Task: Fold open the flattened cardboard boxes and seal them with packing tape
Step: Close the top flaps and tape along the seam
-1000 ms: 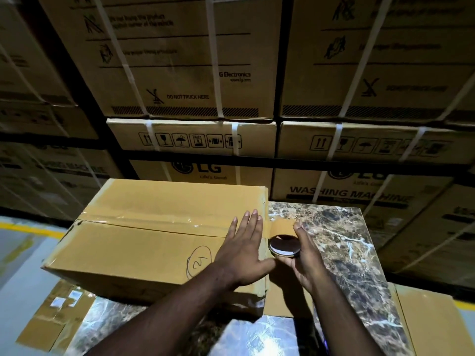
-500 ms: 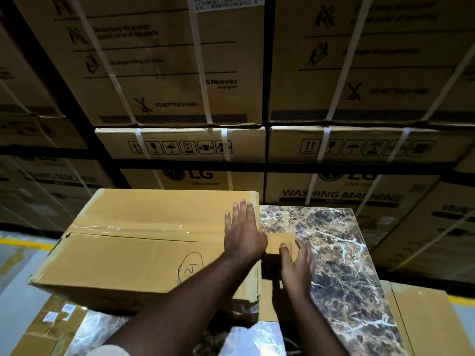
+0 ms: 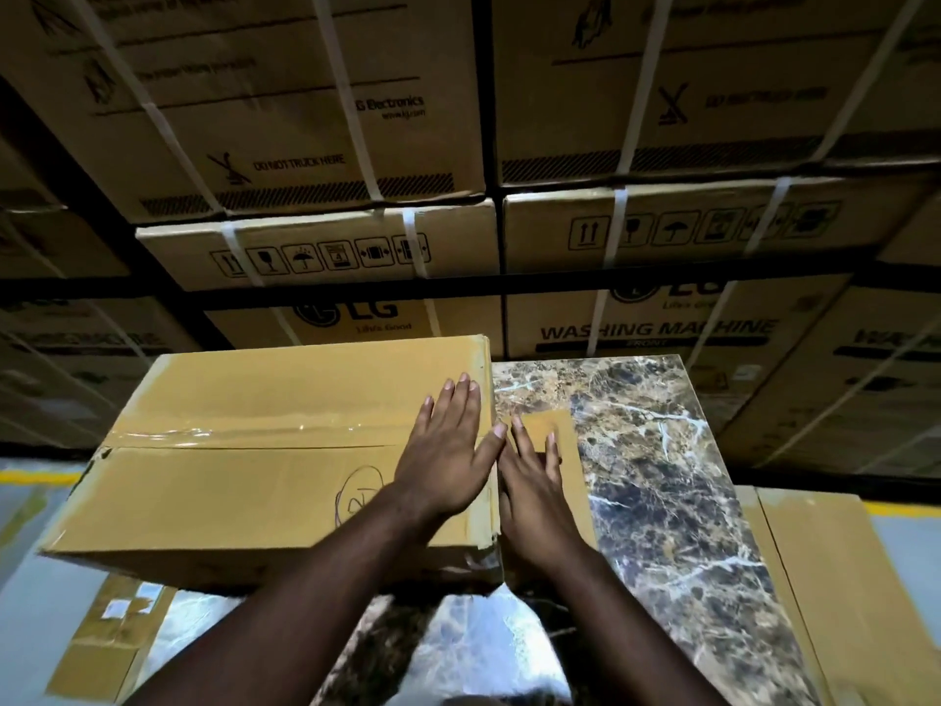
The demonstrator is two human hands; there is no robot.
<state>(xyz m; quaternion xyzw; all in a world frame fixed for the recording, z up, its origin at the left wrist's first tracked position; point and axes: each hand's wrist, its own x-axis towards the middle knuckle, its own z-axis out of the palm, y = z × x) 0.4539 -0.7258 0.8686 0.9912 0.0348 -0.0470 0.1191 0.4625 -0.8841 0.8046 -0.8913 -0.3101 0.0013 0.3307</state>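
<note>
Ahead of you, stacked washing machine cartons (image 3: 315, 119) bound with white straps (image 3: 346, 94) fill the whole upper view, row upon row. Below them lies your marble table (image 3: 652, 476), dark and veined with white, its surface glossy at the near edge. On its left half sits the cardboard box (image 3: 244, 481), closed, its left end hanging past the table edge. A strip of clear packing tape (image 3: 244, 434) runs along the seam between the top flaps, reaching toward the right edge. A pen scribble inside a circle (image 3: 359, 494) marks the near flap, partly covered by your forearm. To the right of the table, a lower brown carton (image 3: 835, 593) stands beside it, and a piece of flat cardboard (image 3: 107, 649) lies below the table's left corner.

Your left hand (image 3: 445, 461) lies flat on the box top near its right edge, fingers straight and together, thumb spread toward the corner, pressing down and holding nothing. Your right hand (image 3: 532, 481) is just beside it, over the box's right end, fingers extended and slightly spread, pressing a brown tape flap (image 3: 562, 435) against that side. Whether this hand has anything tucked under the palm, you cannot tell from this angle. The two hands nearly meet at the box's top right edge.
</note>
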